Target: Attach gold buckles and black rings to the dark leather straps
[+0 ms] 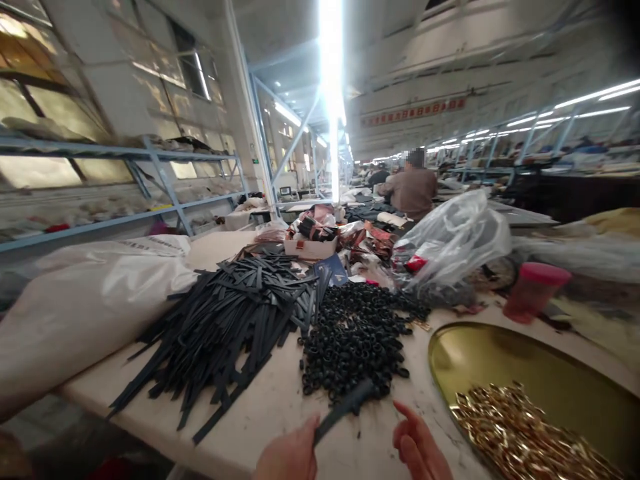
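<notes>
At the bottom centre, my left hand (289,451) is closed on the end of a dark strap (345,407), which slants up and right across the front of the black loops. My right hand (419,441) is a little to the right, its fingers apart and index finger extended, touching nothing visible. Beyond both hands lies a heap of small black loops (357,333). Left of it is a large pile of flat black strips (240,313). A gold oval tray (465,347) on the right holds many shiny gold metal pieces (525,427).
A white sack (100,300) lies at the table's left edge. Behind the heaps are an open box (310,249), a clear plastic bag (455,233) and a pink-lidded jar (535,293). A person (413,187) is farther back, beyond the clutter.
</notes>
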Demonstrator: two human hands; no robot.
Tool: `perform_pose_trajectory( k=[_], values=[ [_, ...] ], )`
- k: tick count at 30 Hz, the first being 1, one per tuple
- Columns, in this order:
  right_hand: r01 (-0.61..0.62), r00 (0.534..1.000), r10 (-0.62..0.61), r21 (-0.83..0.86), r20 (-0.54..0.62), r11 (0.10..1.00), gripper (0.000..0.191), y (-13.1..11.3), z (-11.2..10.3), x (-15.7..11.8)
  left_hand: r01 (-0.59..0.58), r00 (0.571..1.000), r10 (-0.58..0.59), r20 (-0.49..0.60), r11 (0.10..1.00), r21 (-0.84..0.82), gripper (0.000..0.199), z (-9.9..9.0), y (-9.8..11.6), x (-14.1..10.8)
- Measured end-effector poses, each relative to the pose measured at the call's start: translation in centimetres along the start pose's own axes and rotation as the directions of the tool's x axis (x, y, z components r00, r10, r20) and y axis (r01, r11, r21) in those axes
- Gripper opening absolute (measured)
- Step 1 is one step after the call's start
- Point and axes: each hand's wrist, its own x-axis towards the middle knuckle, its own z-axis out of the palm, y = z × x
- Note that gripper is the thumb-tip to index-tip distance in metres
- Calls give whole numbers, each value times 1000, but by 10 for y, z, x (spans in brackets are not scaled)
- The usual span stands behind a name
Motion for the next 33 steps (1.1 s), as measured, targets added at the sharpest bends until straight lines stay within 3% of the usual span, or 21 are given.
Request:
perform_pose_trajectory(
  k=[2, 3, 6, 9, 12, 15, 18, 23, 28, 31, 33],
  values=[
    [-89, 994, 79, 132, 81, 987, 54, -12, -2, -6, -94, 990, 92, 106, 995, 15, 55, 28, 27, -12],
    [-149, 986, 137, 137, 95, 979, 47, -18, -4, -8, -131, 986, 132, 101, 991, -16, 54, 38, 37, -16],
    [-251, 961, 222, 175, 166, 952, 37, -33, -14, -10, -154, 977, 196, 80, 915, -372, 40, 49, 63, -21],
    [-253, 949, 209, 172, 237, 952, 41, -37, -22, -6, 100, 931, 220, 290, 610, -786, 41, 44, 84, -20],
    [-257, 941, 213, 145, 263, 956, 50, -33, -24, 3, 313, 884, 248, 395, 312, -897, 51, 39, 101, -16],
    [-220, 962, 201, 93, 184, 971, 50, -23, -26, 19, 383, 890, 204, 408, 152, -911, 59, 41, 105, -10],
    [-161, 982, 163, -28, 91, 987, 41, -17, -30, 31, 426, 889, 159, 430, 60, -903, 62, 47, 100, -3],
    [-208, 958, 219, -76, 186, 975, 36, -22, -25, 31, 430, 894, 167, 417, -48, -902, 52, 54, 90, 4],
    [-364, 901, 330, 76, 281, 928, 30, -25, -14, 34, 460, 862, 259, 435, -41, -887, 46, 51, 93, 6],
    [-406, 910, 377, 186, 173, 895, 26, -27, -21, 44, 464, 844, 280, 459, 51, -884, 42, 53, 84, 7],
    [-388, 921, 384, 229, 67, 893, 24, -28, -32, 47, 437, 867, 213, 451, 110, -892, 37, 54, 69, 8]
  ],
)
